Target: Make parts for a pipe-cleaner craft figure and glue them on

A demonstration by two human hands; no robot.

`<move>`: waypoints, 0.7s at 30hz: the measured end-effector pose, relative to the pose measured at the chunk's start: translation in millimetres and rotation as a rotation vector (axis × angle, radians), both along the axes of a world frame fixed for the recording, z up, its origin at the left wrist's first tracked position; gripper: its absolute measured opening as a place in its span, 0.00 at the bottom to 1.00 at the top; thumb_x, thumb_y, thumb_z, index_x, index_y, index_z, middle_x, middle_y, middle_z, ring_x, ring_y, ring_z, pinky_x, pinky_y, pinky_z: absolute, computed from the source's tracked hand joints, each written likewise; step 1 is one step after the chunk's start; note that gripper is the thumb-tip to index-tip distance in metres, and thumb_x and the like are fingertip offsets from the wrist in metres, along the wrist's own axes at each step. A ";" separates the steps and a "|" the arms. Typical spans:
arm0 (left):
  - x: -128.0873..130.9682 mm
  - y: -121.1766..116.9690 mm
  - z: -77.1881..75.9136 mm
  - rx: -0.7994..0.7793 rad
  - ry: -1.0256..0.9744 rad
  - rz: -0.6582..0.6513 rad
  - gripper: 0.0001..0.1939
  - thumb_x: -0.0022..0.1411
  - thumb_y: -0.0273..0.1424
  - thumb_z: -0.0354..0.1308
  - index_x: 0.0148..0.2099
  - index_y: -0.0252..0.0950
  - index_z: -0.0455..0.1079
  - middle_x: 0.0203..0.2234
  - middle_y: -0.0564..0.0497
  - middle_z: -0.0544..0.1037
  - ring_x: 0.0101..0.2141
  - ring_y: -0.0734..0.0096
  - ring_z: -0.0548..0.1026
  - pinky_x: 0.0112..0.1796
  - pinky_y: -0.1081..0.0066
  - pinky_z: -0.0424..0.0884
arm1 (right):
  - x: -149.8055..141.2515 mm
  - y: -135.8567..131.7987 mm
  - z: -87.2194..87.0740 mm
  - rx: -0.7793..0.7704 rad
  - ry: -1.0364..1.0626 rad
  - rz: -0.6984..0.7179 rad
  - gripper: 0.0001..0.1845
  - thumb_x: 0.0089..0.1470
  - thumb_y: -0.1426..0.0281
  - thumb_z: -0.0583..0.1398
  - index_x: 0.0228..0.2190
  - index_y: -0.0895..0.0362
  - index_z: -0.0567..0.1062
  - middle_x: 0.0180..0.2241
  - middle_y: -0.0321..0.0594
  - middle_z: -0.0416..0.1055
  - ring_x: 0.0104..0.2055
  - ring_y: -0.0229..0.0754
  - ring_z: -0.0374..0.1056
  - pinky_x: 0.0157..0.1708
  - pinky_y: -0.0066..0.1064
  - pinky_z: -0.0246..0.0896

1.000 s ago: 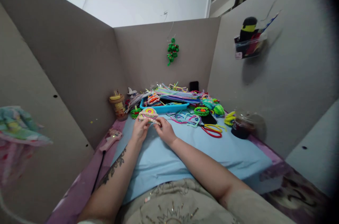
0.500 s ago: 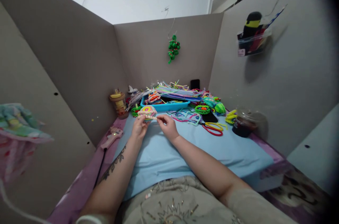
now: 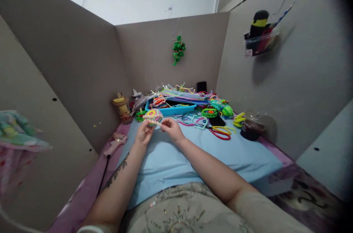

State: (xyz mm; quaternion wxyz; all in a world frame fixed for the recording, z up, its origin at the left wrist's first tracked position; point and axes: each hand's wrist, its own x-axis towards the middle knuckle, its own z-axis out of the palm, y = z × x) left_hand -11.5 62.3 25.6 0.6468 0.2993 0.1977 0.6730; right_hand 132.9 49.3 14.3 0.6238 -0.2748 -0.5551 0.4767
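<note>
The left hand (image 3: 143, 132) grips the colourful craft piece (image 3: 153, 116) at its fingertips. The right hand (image 3: 172, 130) pinches the pale strip (image 3: 157, 123) alongside. Beyond both hands: blue tray (image 3: 182, 110).

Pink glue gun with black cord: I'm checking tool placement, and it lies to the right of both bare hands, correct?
Wrong side: in the head view, the pink glue gun lies left of the bare left hand and bare right hand.
</note>
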 end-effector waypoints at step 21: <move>4.4 -2.7 0.5 0.039 0.031 -0.041 0.14 0.50 0.24 0.62 0.42 0.34 0.70 0.37 0.47 0.78 0.43 0.62 0.75 0.47 0.59 0.71 | 3.6 8.6 -8.6 0.193 -0.365 -0.436 0.05 0.50 0.69 0.54 0.27 0.55 0.70 0.26 0.37 0.69 0.29 0.40 0.67 0.32 0.32 0.65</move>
